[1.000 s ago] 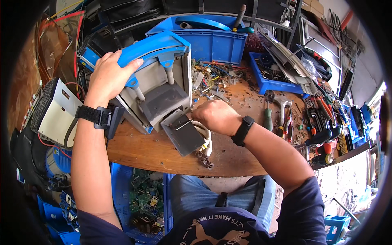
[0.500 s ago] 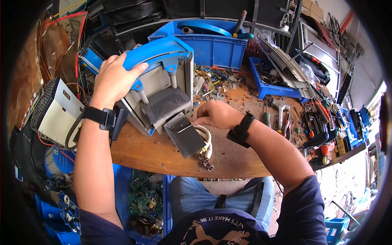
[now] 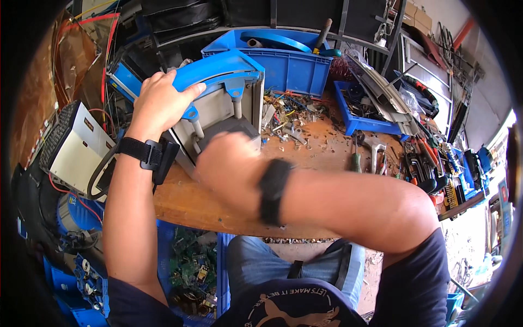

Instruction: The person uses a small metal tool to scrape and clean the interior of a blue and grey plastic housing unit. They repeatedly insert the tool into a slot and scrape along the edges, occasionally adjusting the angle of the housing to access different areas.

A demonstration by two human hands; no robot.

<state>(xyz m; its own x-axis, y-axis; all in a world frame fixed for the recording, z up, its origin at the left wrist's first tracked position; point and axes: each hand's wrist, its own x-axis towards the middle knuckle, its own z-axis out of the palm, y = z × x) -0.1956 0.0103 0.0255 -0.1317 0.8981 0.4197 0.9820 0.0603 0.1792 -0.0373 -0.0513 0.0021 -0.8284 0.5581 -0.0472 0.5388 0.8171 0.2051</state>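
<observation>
My left hand (image 3: 162, 103) grips the blue curved top (image 3: 218, 66) of a metal-cased device (image 3: 253, 101), thumb over the edge and fingers behind it. Under the top, blue brackets (image 3: 234, 87) sit on grey posts above a dark grey housing (image 3: 233, 125). My right hand (image 3: 229, 169) is motion-blurred in front of the housing, reaching leftward across the device; its fingers are smeared, and whether they hold anything cannot be told. My right hand and forearm cover the spot where the loose dark plate and white cables lay.
Behind stand a blue crate (image 3: 289, 73), scattered small scrap (image 3: 294, 117) and a blue tray (image 3: 348, 122) under metal strips. Several tools (image 3: 417, 163) lie right. A cream-coloured machine (image 3: 76, 152) stands left; a crate of circuit boards (image 3: 193, 256) is below the bench (image 3: 188, 201).
My right hand and forearm have swung left and down across the device, covering the plate and cables. My left hand and the blue top have shifted slightly right and down in view.
</observation>
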